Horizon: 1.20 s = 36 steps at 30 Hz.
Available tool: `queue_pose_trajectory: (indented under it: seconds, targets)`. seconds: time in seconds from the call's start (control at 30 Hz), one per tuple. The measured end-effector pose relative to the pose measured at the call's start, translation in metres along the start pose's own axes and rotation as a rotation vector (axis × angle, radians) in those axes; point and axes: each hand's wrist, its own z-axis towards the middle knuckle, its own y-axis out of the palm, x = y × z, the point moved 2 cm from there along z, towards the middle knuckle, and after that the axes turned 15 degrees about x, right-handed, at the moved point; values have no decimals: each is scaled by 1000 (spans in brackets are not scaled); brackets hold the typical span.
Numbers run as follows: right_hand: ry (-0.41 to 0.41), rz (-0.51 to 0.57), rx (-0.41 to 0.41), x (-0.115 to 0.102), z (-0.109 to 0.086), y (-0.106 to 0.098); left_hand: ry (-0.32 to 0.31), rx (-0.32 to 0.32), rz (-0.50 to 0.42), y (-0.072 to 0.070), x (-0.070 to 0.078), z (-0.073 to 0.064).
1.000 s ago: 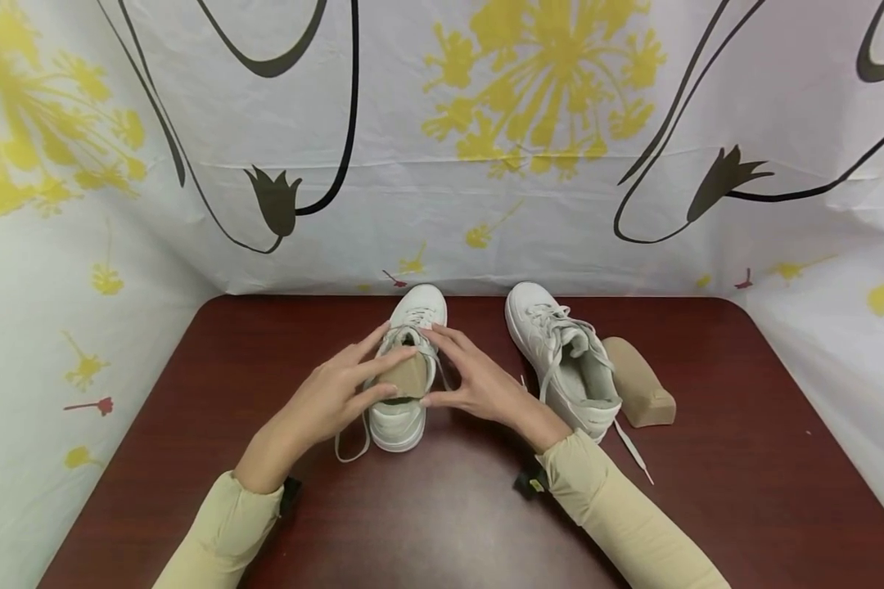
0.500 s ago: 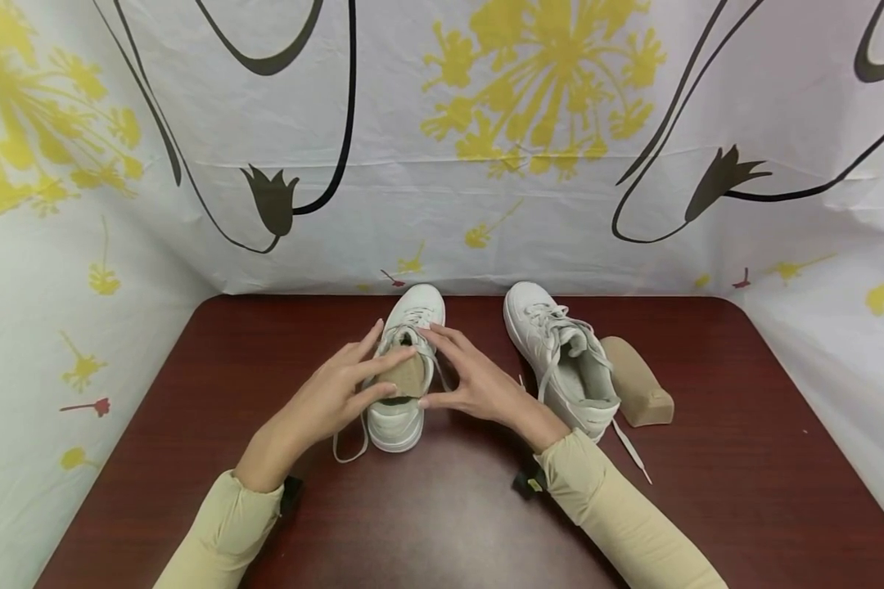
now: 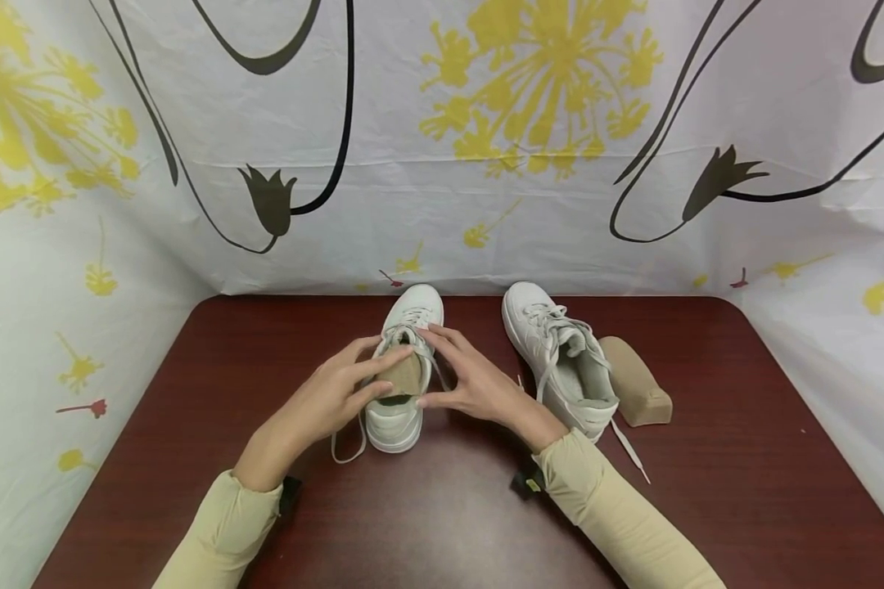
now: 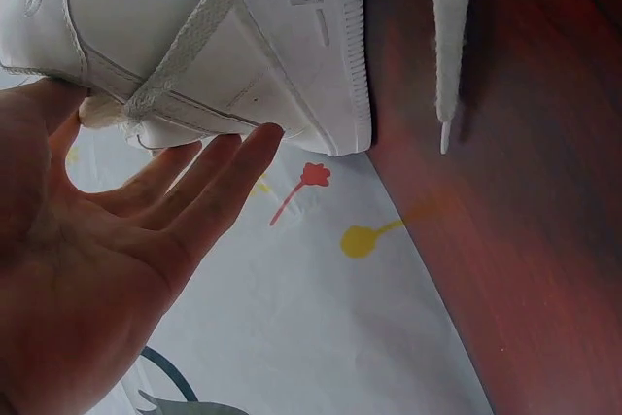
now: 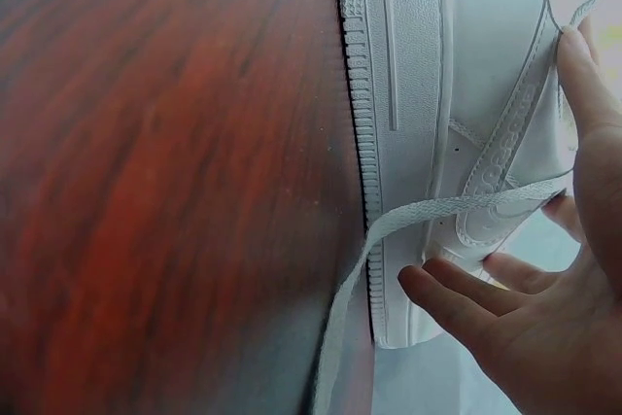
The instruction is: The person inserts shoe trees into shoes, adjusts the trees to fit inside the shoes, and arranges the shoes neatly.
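Note:
In the head view a white lace-up sneaker [image 3: 394, 425] stands toe away from me, with a tan shoe insert [image 3: 403, 375] sitting in its opening. My left hand [image 3: 331, 393] lies at the left side of the opening, its thumb and index finger over the insert. In the left wrist view its other fingers stretch along the shoe's outer side. At the right side my right hand [image 3: 479, 380] spreads its fingers, thumb near the heel collar and fingertips by the laces. The right wrist view shows its lower fingers loosely extended beside the shoe's side wall.
To the right stands a second white sneaker [image 3: 541, 335], its opening without an insert. Another tan shoe insert [image 3: 637, 384] lies beside it on the dark red table [image 3: 737, 458]. Loose laces [image 3: 349, 454] trail on the tabletop. A white printed cloth [image 3: 383, 204] hangs behind.
One extended left finger has drawn back slightly and lowered near the laces. The right hand, both sneakers and both inserts keep their places, while the whole view shifts slightly left.

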Motion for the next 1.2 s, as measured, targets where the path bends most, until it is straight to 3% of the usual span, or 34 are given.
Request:
queue_pose_trajectory:
  seconds: [0.43, 0.77, 0.97, 1.2]
  targets:
    - [14, 2, 0, -1, -4, 1, 20, 10, -6, 3, 1, 3]
    - [-6, 2, -2, -1, 0, 1, 37, 68, 10, 2, 2, 7]
    - [2, 5, 0, 1, 0, 1, 45, 67, 33, 4, 3, 9]
    - [34, 25, -2, 1, -1, 3, 144, 142, 55, 4, 0, 7]
